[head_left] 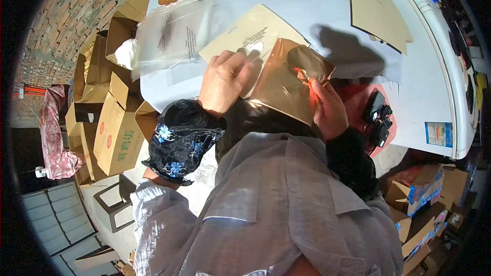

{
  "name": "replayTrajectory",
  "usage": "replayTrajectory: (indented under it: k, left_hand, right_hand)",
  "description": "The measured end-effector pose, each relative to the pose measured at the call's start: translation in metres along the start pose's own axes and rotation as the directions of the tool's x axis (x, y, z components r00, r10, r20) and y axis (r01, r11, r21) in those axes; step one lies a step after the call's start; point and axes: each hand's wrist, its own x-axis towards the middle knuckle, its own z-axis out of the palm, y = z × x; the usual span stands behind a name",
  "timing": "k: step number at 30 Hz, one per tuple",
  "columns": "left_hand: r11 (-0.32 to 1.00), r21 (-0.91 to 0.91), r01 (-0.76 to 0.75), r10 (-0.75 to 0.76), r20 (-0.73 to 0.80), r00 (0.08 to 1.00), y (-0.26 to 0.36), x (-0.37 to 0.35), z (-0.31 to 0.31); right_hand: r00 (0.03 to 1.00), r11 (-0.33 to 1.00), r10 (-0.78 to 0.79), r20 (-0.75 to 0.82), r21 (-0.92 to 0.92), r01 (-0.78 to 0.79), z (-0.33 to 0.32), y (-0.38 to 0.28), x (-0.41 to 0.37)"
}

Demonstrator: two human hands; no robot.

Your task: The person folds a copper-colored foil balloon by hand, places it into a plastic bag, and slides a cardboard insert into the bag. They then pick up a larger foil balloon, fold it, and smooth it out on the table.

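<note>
Brown film bag (pixel 281 84): held just below the beige envelope (pixel 253 30), clamped in the right hand (pixel 330 110) grip. Left hand (pixel 225 79) curled at its edge, grip not discernible. Opening judged in hand; a firm two-sided hold is called for.

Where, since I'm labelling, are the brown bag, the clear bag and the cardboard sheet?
brown bag (pixel 279 84), head view, its flat middle.
clear bag (pixel 171 33), head view, printed face.
cardboard sheet (pixel 378 13), head view, its centre.

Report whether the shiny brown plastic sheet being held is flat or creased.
Creased: the shiny brown plastic sheet has its top corner folded over and crumpled at the right hand.
</note>
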Motion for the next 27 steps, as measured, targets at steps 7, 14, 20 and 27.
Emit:
replayTrajectory:
  k: [7, 14, 20, 27]
  left_hand:
    - [0.998, 0.051, -0.031, 0.029, 0.047, 0.998, 0.014, -0.002, -0.001]
    - [0.970, 0.206, -0.133, 0.151, -0.072, 0.986, 0.036, -0.004, 0.007]
    - [0.956, 0.192, -0.221, 0.240, -0.079, 0.968, 0.036, -0.004, 0.016]
    - [0.947, 0.207, -0.245, 0.271, -0.108, 0.957, 0.045, 0.000, 0.031]
  right_hand:
    - [0.953, 0.951, 0.148, -0.263, 0.302, -0.064, 0.020, 0.011, 0.014]
    - [0.950, 0.923, 0.111, -0.291, 0.385, 0.010, 0.038, 0.014, 0.024]
    - [0.950, 0.932, 0.125, -0.286, 0.363, -0.013, 0.041, 0.020, 0.028]
    - [0.953, 0.934, 0.112, -0.281, 0.356, -0.005, 0.045, 0.018, 0.037]
